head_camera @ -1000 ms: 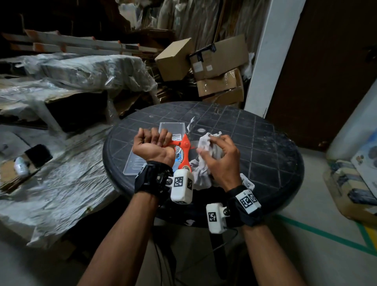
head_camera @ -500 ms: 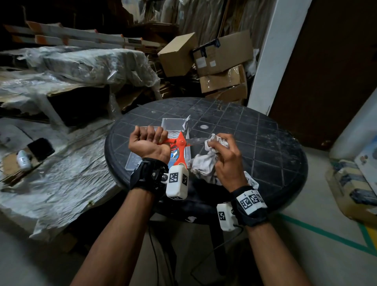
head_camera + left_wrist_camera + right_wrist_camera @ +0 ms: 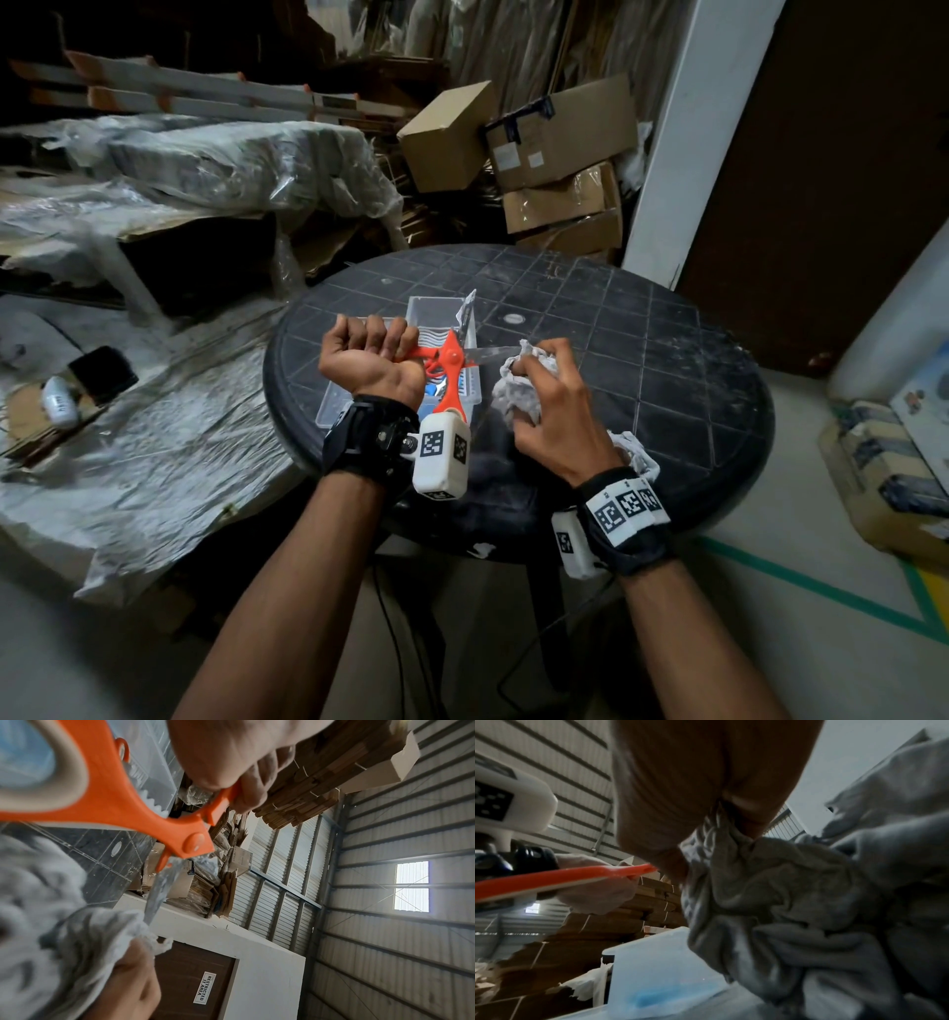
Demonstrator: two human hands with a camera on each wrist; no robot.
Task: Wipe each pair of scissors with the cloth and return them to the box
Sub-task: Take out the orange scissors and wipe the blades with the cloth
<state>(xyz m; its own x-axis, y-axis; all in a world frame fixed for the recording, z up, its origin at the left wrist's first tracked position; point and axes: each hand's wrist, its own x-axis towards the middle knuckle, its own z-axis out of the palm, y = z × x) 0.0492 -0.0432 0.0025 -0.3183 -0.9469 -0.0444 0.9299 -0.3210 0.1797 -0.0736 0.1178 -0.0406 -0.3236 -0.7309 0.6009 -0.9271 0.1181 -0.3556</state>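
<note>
cloth [image 3: 518, 390] slid to blade tip, door sign [image 3: 204, 988] "RESTRICTED IT AREA"

Bare table top [image 3: 642, 360] right of the clear box [image 3: 334, 406]; cardboard boxes [image 3: 554, 149] stacked well behind

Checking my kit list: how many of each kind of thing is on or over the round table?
Orange scissors: 1 in hand; more in the box, uncountable
Cloth: 1
Clear plastic box: 1
Total: 3 counted

Blade tip [image 3: 506, 353] hidden in cloth [image 3: 518, 390]
</note>
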